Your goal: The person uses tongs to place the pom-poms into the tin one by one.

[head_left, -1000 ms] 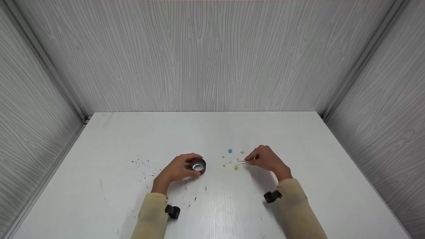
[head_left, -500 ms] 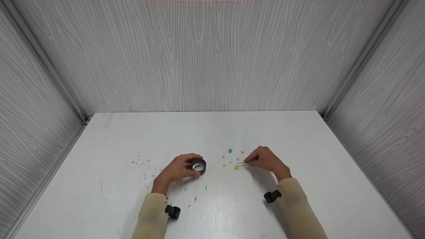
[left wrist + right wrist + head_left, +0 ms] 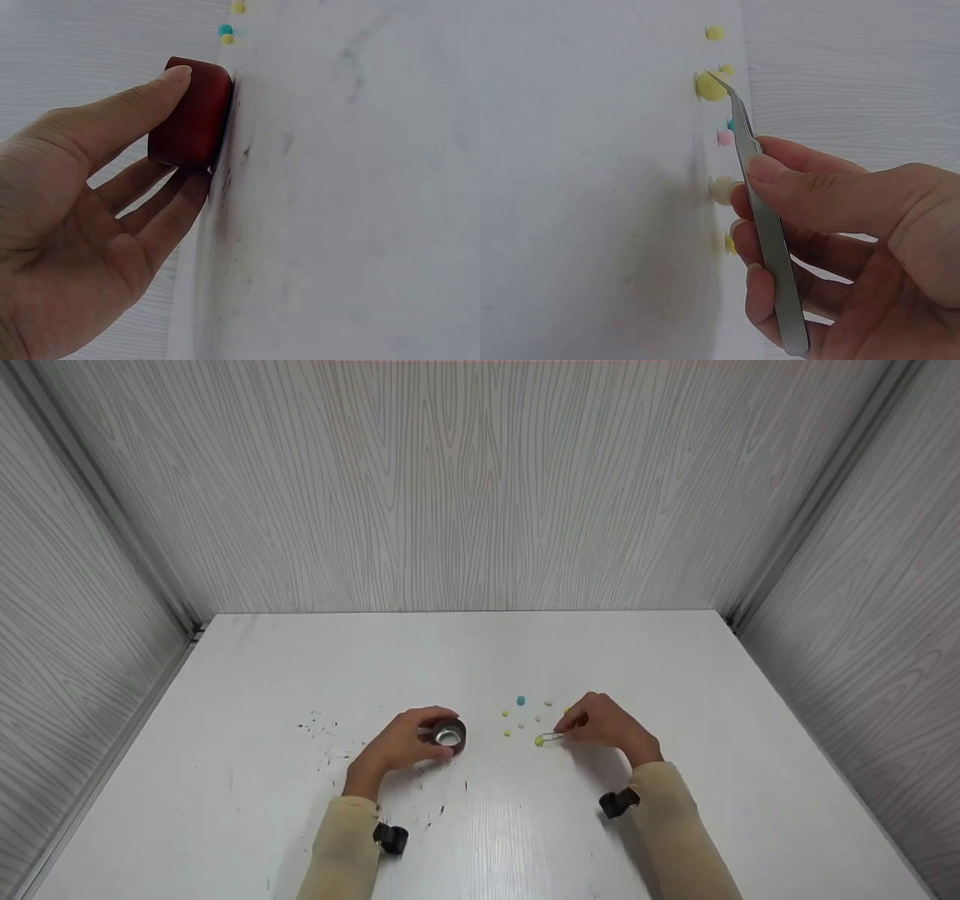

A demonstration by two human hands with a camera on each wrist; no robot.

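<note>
My left hand (image 3: 409,739) grips a small dark red round cup (image 3: 199,112) between thumb and fingers. It rests on the white table, and its silvery inside shows in the head view. My right hand (image 3: 604,727) pinches a pair of metal tweezers (image 3: 769,225) with fine bent tips. Those tips are at the larger yellow ball (image 3: 710,86), one of them in front of it in the right wrist view. Whether they squeeze it I cannot tell. Around it lie several small balls, among them a teal ball (image 3: 520,700) and a pink ball (image 3: 725,138).
A cream ball (image 3: 723,190) and another yellow ball (image 3: 568,709) lie close by my right hand's fingers. Dark specks (image 3: 319,726) and smudges mark the white tabletop (image 3: 360,660) on the left. Wood-patterned grey panels (image 3: 465,495) stand behind and at both sides.
The tweezers have shifted slightly toward me, and the larger yellow ball has moved a little right and nearer. Another yellow ball now shows beside my right hand. My left hand stays still.
</note>
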